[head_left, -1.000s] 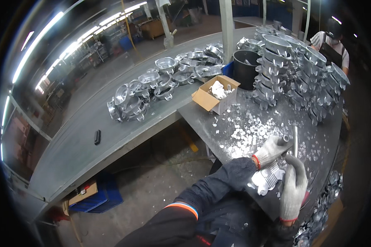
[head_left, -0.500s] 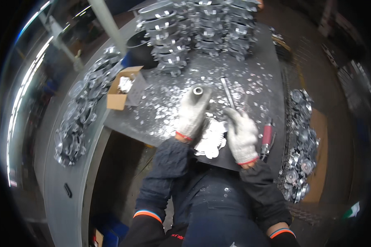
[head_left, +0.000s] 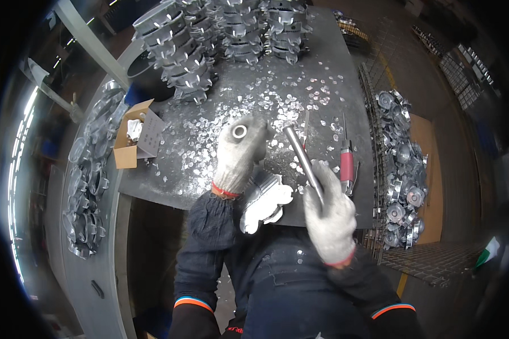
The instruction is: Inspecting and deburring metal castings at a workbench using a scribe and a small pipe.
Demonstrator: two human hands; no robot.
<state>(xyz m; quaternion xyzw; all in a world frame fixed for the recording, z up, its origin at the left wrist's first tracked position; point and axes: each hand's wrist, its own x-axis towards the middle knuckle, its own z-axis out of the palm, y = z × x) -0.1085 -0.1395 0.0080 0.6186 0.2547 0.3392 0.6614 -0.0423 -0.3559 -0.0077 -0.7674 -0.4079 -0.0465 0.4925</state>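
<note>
My left hand (head_left: 240,152), in a white knit glove with a red cuff, is closed at the upper end of a silver metal casting (head_left: 266,204). The casting has lobed edges and tilts over the table's front edge. A small metal ring (head_left: 240,131) shows on top of that fist; what it belongs to is hidden. In my gloved right hand (head_left: 331,217) is a smooth metal rod (head_left: 303,158), gripped at its lower end and pointing up and left. The rod's tip is apart from the casting. Flat silver scraps (head_left: 201,144) lie around both hands.
Stacks of grey castings (head_left: 178,51) stand at the table's back. An open cardboard box (head_left: 144,135) sits at left, near a dark bucket (head_left: 147,76). Right of my hand lies a red-handled tool (head_left: 346,164). More castings fill a wire basket (head_left: 398,169) and the left-hand ledge (head_left: 87,181).
The view has shifted. The casting now tilts more and shows its layered side. My right hand has moved back toward me, and the rod stands out more clearly in its grip.
</note>
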